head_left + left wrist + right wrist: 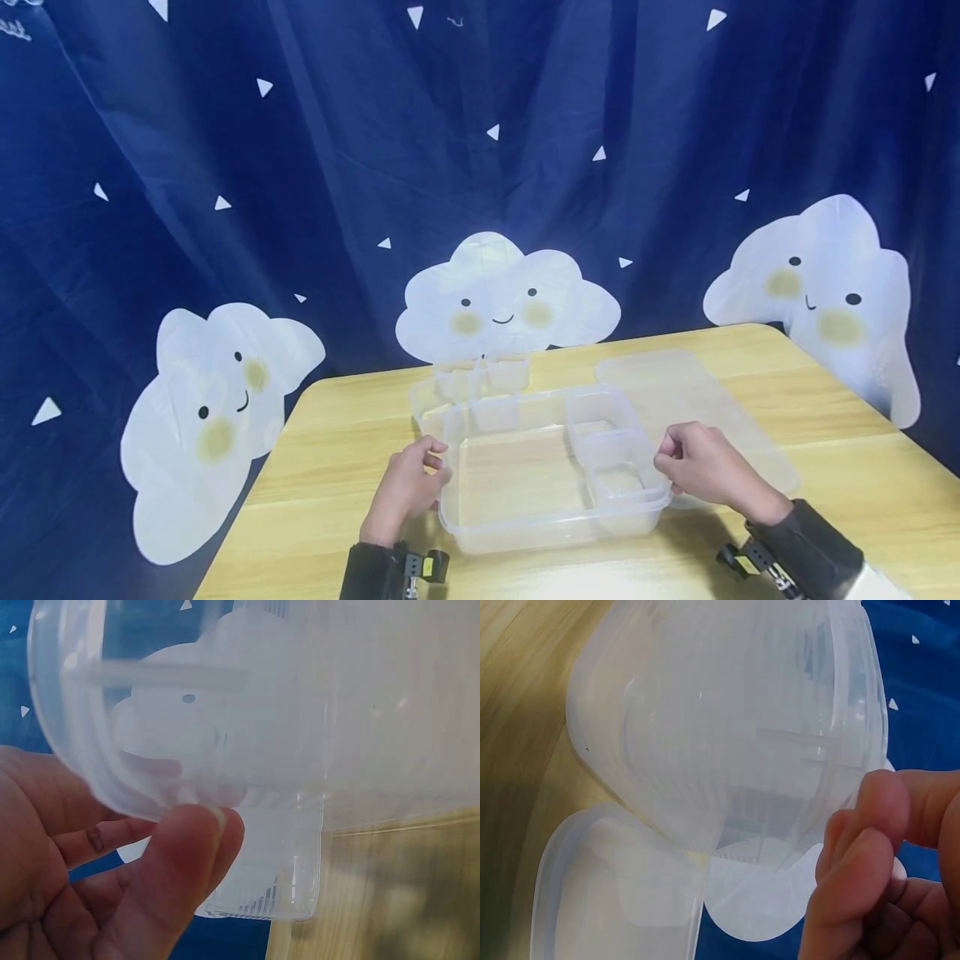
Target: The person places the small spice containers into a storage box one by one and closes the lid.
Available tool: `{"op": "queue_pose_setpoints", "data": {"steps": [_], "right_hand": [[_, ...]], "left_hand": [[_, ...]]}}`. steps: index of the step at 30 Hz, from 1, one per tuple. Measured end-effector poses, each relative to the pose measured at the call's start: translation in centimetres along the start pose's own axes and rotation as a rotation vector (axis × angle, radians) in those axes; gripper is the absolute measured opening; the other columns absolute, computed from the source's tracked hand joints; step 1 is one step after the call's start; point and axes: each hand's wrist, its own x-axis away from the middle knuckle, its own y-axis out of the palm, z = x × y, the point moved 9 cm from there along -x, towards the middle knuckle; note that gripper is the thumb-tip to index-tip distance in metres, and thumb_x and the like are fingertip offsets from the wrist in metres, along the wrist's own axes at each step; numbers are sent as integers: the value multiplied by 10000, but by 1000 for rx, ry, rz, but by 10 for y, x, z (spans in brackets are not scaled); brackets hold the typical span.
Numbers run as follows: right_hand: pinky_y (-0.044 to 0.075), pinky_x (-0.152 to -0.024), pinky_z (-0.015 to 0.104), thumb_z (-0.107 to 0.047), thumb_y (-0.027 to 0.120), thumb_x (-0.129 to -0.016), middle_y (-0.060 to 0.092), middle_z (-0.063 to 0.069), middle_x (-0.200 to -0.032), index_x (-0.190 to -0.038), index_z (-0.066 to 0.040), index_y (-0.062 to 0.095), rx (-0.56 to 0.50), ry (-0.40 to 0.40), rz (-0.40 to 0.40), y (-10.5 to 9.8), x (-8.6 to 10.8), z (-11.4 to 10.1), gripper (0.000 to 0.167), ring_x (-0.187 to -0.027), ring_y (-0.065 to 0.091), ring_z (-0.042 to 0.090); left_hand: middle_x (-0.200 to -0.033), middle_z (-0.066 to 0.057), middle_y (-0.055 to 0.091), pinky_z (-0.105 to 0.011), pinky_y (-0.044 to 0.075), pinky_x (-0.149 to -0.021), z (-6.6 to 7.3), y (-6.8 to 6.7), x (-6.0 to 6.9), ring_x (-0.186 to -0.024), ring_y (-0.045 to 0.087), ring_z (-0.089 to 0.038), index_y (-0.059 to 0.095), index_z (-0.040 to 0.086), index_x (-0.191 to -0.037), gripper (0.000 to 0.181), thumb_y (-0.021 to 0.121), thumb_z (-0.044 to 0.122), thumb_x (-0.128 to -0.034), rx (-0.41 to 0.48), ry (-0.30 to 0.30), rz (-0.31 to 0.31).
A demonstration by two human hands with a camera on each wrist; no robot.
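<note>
A large clear plastic food container stands in front of me, with two small clear cups along the right side of its inside. My left hand pinches the container's left rim; in the left wrist view, thumb and fingers meet at its rounded corner. At the opposite side, my right hand holds the right rim between thumb and curled fingers. Whether the container's base touches the table cannot be told.
Several more small clear cups stand behind the container, at the back left. A flat translucent lid lies on the wooden table to the right, partly behind my right hand. A blue curtain with cloud prints hangs behind the table.
</note>
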Motion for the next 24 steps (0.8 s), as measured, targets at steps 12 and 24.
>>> {"op": "queue_pose_setpoints", "data": {"steps": [12, 24], "right_hand": [[442, -445, 236, -42, 613, -815, 571, -36, -596, -711, -96, 594, 20, -9, -7, -1, -2, -2, 119, -486, 574, 128], [425, -474, 227, -42, 625, -796, 542, -58, -587, -690, -120, 578, 79, -48, 61, -1, -1, -4, 139, -493, 526, 99]], "left_hand": [[-1031, -180, 615, -309, 555, -506, 0, 1, -1, -520, 611, -172, 554, -39, -1219, 358, 651, 23, -881, -9, -4, -4], [-1026, -174, 625, -310, 540, -521, -2, 0, -1, -511, 606, -167, 566, -19, -1204, 341, 653, 31, -878, -35, -2, 6]]}}
